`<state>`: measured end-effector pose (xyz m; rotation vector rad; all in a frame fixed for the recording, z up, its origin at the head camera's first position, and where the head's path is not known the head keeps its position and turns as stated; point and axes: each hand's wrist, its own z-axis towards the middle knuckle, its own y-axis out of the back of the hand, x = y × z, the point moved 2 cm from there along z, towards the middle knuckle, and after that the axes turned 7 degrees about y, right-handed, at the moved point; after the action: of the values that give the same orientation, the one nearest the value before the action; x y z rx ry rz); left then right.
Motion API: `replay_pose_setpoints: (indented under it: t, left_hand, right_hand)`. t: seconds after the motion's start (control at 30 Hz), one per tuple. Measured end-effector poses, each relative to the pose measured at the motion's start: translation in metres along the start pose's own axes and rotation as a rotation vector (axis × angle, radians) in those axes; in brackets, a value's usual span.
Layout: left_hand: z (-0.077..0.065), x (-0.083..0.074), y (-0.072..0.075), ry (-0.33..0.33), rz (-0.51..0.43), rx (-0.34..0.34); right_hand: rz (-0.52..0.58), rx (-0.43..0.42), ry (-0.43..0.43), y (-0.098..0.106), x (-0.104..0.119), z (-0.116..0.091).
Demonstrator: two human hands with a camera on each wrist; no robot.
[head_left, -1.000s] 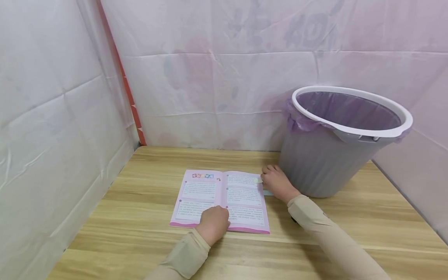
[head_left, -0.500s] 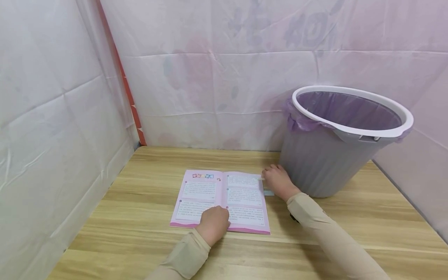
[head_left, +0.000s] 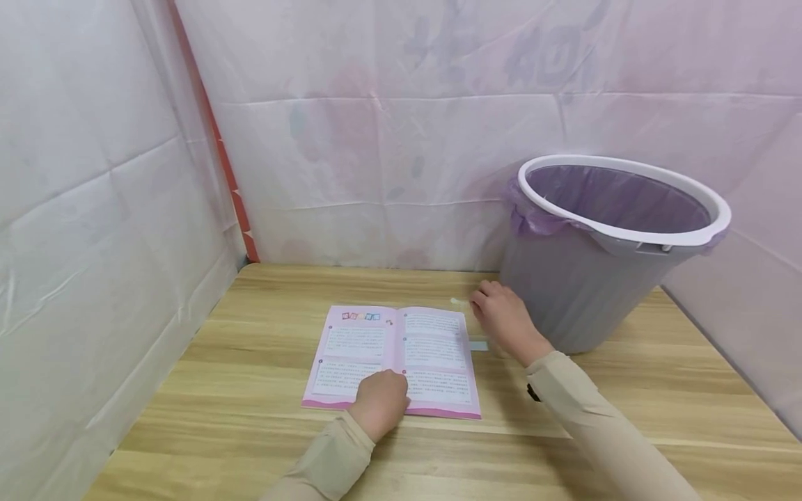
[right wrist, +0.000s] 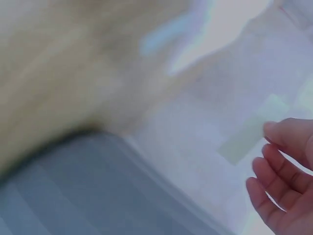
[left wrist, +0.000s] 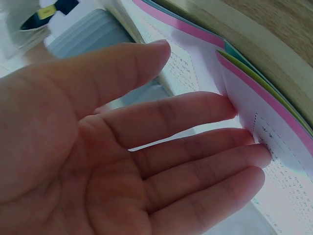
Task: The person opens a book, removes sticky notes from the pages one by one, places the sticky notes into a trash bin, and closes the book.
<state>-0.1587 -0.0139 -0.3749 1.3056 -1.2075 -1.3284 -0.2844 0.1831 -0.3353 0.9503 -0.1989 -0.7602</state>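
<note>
A pink-bordered booklet (head_left: 432, 348) lies spread at its middle pages on the table. My left hand (head_left: 382, 398) rests on its lower centre; in the left wrist view the fingers (left wrist: 195, 171) are extended, tips against the page near the fold. Just past the booklet's upper right corner is my right hand (head_left: 504, 316), pinching a pale green sticky tab (right wrist: 242, 139) between thumb and forefinger. The tab stands out from the fingertips, off the page. A light blue tab (head_left: 478, 346) sticks out from the booklet's right edge, below the right hand.
A grey trash bin (head_left: 557, 299) with a white rim and purple liner stands at the back right, close behind the right hand. Wood-grain table surface (head_left: 250, 348) surrounds the booklet. White and pinkish sheeting (head_left: 376, 160) hangs behind and at both sides.
The right hand has come up and slightly right, carrying the pale green tab off the booklet's right-hand page. The left hand stays in place on the booklet.
</note>
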Motion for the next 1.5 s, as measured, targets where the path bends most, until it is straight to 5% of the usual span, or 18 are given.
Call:
replay_pose_setpoints:
  t: [0.3, 0.47, 0.57, 0.63, 0.8, 1.03, 1.5]
  left_hand:
    - [0.0, 0.001, -0.003, -0.018, -0.015, -0.004]
    - [0.0, 0.001, -0.004, -0.017, 0.002, -0.016]
    - [-0.001, 0.0, -0.003, -0.018, 0.0, -0.017]
    - [-0.001, 0.0, -0.002, -0.016, 0.001, -0.011]
    - [-0.002, 0.001, -0.002, -0.018, 0.014, -0.018]
    - [-0.002, 0.0, -0.002, -0.026, 0.015, -0.035]
    - [-0.003, -0.002, 0.001, -0.024, 0.022, -0.024]
  right_hand:
    - [-0.107, -0.509, 0.268, 0.088, 0.016, 0.009]
    - [-0.206, -0.855, 0.154, 0.136, 0.007, 0.019]
    - [-0.253, -0.942, 0.02, 0.158, -0.008, 0.021]
    - [-0.275, -0.931, -0.073, 0.17, -0.022, 0.019]
    - [-0.304, -0.73, -0.251, 0.19, -0.048, 0.009]
    - [-0.291, -0.492, -0.356, 0.198, -0.053, 0.007]
    - [-0.224, -0.291, -0.517, 0.201, -0.054, 0.006]
